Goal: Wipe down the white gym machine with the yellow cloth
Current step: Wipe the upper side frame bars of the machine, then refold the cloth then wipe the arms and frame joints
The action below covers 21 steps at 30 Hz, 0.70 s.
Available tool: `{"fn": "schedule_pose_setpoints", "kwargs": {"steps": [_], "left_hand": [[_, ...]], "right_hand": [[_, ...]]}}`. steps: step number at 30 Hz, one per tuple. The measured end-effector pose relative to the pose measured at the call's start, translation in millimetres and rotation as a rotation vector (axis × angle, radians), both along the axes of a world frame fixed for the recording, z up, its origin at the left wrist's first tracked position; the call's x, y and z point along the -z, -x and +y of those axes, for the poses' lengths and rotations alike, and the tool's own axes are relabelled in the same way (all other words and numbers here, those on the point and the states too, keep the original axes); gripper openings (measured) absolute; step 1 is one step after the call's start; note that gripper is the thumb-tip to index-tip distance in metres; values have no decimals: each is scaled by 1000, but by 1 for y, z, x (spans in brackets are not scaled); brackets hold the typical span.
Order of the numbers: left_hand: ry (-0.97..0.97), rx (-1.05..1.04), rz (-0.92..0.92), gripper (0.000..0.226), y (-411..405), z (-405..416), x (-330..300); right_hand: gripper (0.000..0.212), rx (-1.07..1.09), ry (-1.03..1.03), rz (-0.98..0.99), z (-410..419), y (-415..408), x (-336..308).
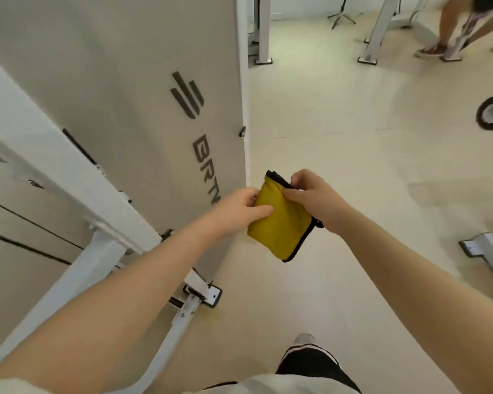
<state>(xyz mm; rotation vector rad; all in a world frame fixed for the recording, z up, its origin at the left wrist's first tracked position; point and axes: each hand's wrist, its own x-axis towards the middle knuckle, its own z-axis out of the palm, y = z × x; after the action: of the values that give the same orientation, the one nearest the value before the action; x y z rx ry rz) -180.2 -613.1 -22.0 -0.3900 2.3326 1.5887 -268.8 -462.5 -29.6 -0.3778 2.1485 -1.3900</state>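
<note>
While you're gripping the folded yellow cloth (279, 220) with left hand (239, 207) and right hand (310, 191), wiping isn't started; next, press it onto the white gym machine (143, 89) panel.

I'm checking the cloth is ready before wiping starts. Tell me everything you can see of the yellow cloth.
The yellow cloth is folded into a thick pad, mustard yellow with black edging along its top and right edges. It looks soft, like microfibre. It is held in the air above the floor, just right of the white gym machine, not touching it. The left hand grips its left side; the right hand pinches its top edge.
</note>
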Motion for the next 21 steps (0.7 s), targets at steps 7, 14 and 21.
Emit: {"fn": "schedule_pose_setpoints", "kwargs": {"steps": [7,14,21], "left_hand": [[-134,-187,-27,30,128,66,12],[-7,-163,0,13,250,59,24],[-22,-166,-11,12,416,24,35]], "right_hand": [[20,-61,-28,96,58,124,5],[31,-180,-80,115,59,249,12],[14,-171,-71,-58,24,419,14]]}}
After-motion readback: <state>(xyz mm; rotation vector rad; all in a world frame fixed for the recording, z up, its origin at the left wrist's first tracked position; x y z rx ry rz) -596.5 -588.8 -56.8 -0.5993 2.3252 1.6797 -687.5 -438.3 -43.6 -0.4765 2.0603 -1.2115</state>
